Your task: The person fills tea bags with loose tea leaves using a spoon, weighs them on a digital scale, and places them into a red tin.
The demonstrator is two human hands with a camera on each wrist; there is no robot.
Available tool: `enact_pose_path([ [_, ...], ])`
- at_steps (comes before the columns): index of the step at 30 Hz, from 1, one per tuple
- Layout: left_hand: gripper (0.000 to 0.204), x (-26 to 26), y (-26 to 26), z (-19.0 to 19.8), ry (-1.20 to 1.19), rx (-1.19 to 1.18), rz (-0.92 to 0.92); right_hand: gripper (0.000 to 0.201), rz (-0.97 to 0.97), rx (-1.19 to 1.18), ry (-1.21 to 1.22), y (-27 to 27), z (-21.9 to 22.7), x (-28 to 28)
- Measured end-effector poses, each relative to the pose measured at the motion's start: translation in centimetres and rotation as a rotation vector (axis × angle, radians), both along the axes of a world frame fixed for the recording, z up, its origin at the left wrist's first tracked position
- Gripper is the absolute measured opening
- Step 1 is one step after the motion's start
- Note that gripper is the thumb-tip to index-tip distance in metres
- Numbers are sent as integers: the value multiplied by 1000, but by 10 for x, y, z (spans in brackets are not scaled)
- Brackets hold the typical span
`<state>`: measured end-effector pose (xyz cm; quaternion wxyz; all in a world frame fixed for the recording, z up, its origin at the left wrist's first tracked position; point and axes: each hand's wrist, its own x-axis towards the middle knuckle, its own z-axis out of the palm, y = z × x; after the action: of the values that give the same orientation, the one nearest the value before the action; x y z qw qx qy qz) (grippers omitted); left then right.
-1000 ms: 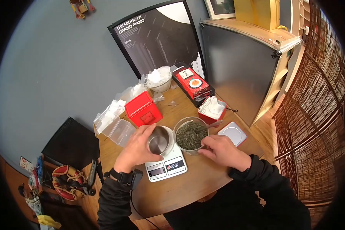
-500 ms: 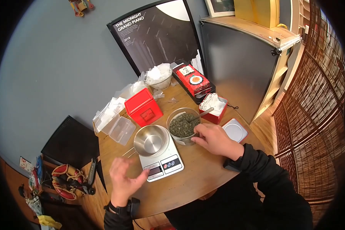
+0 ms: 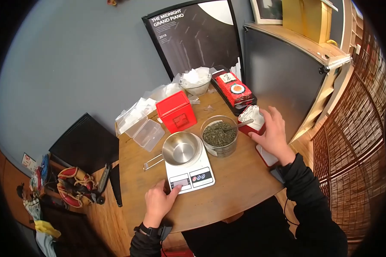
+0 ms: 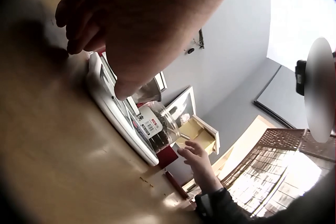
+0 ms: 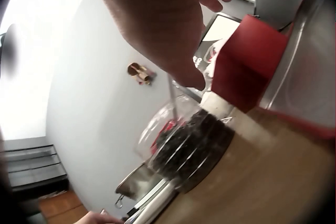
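Observation:
The left hand point(image 3: 158, 202) lies at the front left corner of the white kitchen scale point(image 3: 193, 173), its thumb over the display edge. On the scale stands an empty steel pan point(image 3: 180, 148), handle to the left. Right of it is a clear jar point(image 3: 219, 136) of dark dried leaves with a spoon point(image 3: 244, 123) in it. The right hand point(image 3: 275, 135), fingers spread and holding nothing visible, hovers beside the red tin point(image 3: 255, 127) stuffed with white bags. In the right wrist view, its thumb is above the jar point(image 5: 191, 145) and near the red tin point(image 5: 247, 58).
A red box point(image 3: 176, 112) stands behind the scale, with an open plastic case point(image 3: 149, 135) to its left. Farther back are a glass bowl point(image 3: 196, 85) of white bags and a red package point(image 3: 234, 91) on a black tray. A tin lid point(image 3: 266, 156) lies at the right.
The right hand has left the jar and moved right to the red tin. The left hand let go of the pan, then came down at the scale's front. The head view has shifted.

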<state>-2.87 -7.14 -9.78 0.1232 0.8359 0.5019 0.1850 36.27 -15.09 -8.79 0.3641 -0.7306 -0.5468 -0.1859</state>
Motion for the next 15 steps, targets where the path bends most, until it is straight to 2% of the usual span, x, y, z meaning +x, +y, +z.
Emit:
enact_pose_path([
  [2,43,7,2,1,-14,-26,-8,78,-92,-89,15,10,-9,13],
  [9,41,7,3,3,-8,-79,-33,78,-16,-159,211,14,-6,14],
  [13,40,2,-2,13,-25,-133,-61,77,-109,-183,241,11,-3,6],
  [15,31,-2,-4,18,-44,-102,-76,77,-132,-176,232,11,-5,6],
])
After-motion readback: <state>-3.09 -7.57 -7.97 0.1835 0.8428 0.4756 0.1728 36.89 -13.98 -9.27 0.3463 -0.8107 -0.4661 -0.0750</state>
